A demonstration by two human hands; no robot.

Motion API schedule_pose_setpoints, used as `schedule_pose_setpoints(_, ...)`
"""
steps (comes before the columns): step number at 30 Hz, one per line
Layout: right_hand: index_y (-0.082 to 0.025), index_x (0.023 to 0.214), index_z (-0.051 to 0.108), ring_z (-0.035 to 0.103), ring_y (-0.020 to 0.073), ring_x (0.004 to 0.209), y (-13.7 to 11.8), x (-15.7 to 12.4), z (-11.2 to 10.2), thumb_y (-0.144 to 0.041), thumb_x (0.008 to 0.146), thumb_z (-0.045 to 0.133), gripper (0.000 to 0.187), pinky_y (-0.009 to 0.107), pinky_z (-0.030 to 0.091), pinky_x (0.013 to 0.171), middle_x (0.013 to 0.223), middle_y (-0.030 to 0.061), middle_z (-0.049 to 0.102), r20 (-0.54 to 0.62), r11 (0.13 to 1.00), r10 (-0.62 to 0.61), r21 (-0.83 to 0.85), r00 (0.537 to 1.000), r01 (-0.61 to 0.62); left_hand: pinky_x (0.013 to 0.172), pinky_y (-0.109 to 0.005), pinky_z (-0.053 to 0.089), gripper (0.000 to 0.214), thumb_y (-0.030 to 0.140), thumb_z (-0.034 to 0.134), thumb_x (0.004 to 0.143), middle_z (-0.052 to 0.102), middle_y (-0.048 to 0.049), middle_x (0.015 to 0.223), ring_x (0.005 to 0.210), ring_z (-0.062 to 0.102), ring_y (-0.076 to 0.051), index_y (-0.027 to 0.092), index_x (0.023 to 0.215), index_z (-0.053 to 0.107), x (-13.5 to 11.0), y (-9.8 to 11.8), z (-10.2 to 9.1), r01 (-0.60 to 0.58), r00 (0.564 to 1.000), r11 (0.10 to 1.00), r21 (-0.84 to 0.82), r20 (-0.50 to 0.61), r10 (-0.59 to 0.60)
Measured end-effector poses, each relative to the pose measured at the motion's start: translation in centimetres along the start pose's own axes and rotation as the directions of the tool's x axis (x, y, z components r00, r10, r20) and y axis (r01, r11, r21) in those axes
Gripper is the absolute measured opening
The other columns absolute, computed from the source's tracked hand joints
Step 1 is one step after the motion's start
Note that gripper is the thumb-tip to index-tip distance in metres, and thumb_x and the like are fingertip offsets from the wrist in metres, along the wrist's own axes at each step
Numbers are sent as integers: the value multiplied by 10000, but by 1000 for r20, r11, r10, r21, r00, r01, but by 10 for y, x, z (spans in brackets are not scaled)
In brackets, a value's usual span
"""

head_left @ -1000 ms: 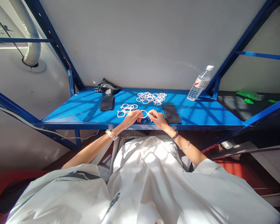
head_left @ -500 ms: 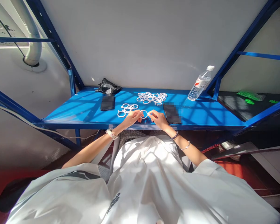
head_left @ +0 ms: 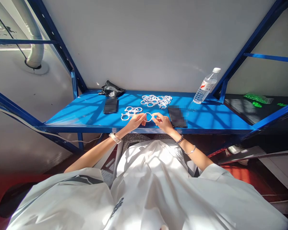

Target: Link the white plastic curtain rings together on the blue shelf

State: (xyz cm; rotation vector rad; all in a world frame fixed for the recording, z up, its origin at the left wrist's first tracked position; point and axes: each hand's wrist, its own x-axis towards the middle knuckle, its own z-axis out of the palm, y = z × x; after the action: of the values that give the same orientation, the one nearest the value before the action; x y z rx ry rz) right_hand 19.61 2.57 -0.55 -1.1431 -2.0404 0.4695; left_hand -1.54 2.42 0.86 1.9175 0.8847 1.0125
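A thin white ring (head_left: 148,113), looking like plastic, is held between my two hands just above the front edge of the blue table (head_left: 91,118). My left hand (head_left: 136,121) pinches its left side. The fingertips of my right hand (head_left: 163,122) grip the right side, partly covering it. A small group of similar white rings (head_left: 132,110) lies just behind my left hand. Farther back, a larger heap of white rings (head_left: 156,100) rests near the wall.
Beside my right hand lies a dark phone-like slab (head_left: 177,116). Another dark flat item (head_left: 110,105) sits at left, in front of a crumpled black plastic bag (head_left: 112,88). A water bottle (head_left: 206,85) stands at back right. Blue frame bars (head_left: 244,54) flank the table.
My right fingertips have shifted very slightly at the ring's right side. Both hands keep their hold, and the other rings lie as before.
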Motion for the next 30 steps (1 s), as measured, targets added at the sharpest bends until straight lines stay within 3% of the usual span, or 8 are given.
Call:
schedule_pose_setpoints(11,-231,932,621,612,135,586,-7,-2,-6,-561,971,362,421,237,419,625,600,-42,603,51,995,14,100,999,-20,581,-241,467,570,699,430,909,606,-2,586,550,569,-118,179,730,581,0,-4,1,-12,1000,1000,5,-11,13)
schedule_pose_setpoints(17,-229,1068,576,612,137,577,-3,-2,-5,-575,946,436,393,238,429,617,626,-44,625,103,991,-10,131,995,-4,577,-238,467,573,693,433,912,603,-3,581,545,570,-116,176,715,582,0,-4,1,-26,1000,1000,15,-15,27)
schedule_pose_setpoints(30,-241,1072,618,590,154,586,-10,-4,-6,-526,997,365,388,239,377,610,624,-26,622,82,993,-63,-95,995,71,588,-235,473,565,684,438,914,609,-9,598,567,577,-121,173,727,592,-1,0,0,-18,1000,1000,15,2,18)
